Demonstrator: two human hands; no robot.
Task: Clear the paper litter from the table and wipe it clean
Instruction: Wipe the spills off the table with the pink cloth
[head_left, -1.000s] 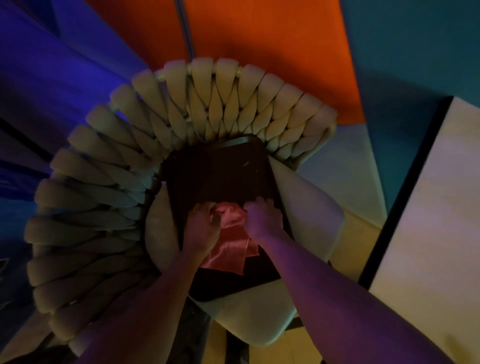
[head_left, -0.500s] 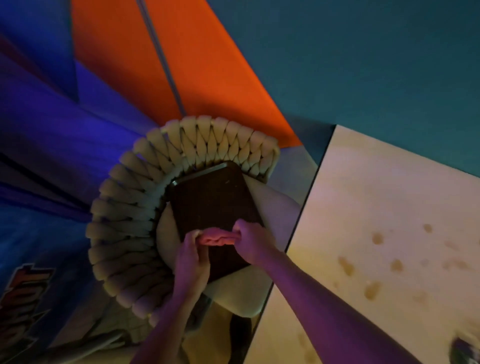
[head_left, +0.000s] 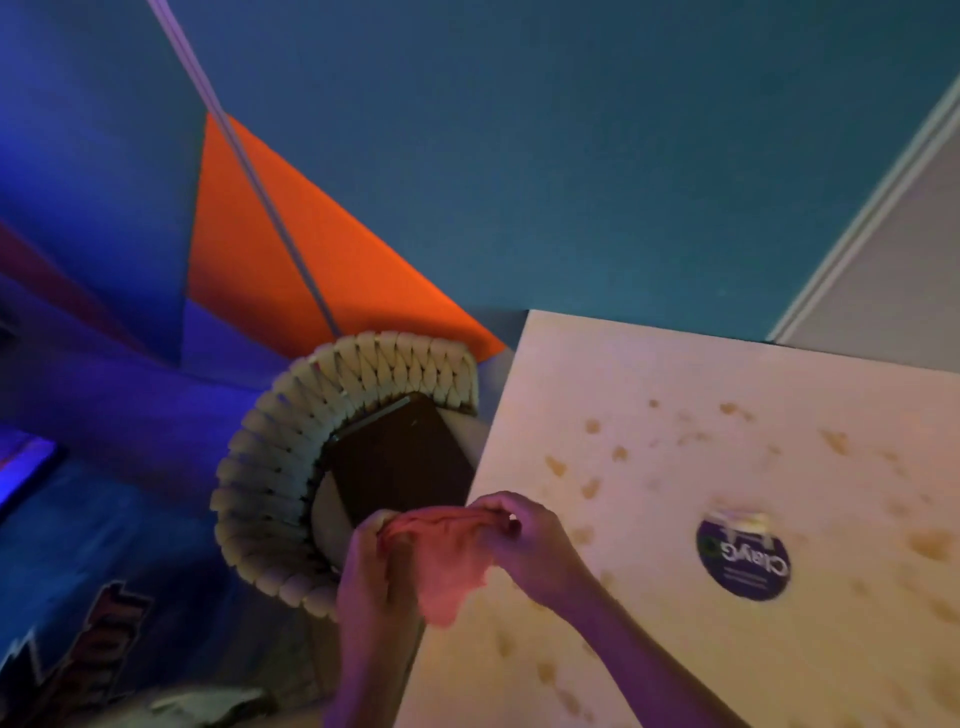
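We hold a soft pink cloth stretched between both hands, just above the near left edge of the pale square wooden table. Our left hand has its fingers curled round the cloth's left end, and our right hand pinches the other end between thumb and fingertips, so the upper edge runs taut from one to the other while the rest hangs down in a loose fold over the table's edge. The tabletop is speckled all over with small brownish spots and smears (whether they are paper scraps or stains we cannot tell through the blur and dim coloured light). Well to the right of our hands, a round dark purple lid or label with white lettering lies on the table. To the left of the table stands a cream armchair with a thick braided rope back, and on its seat cushion rests a dark brown rectangular tray, partly hidden behind our hands. Behind it the wall is painted in teal, orange and blue panels.
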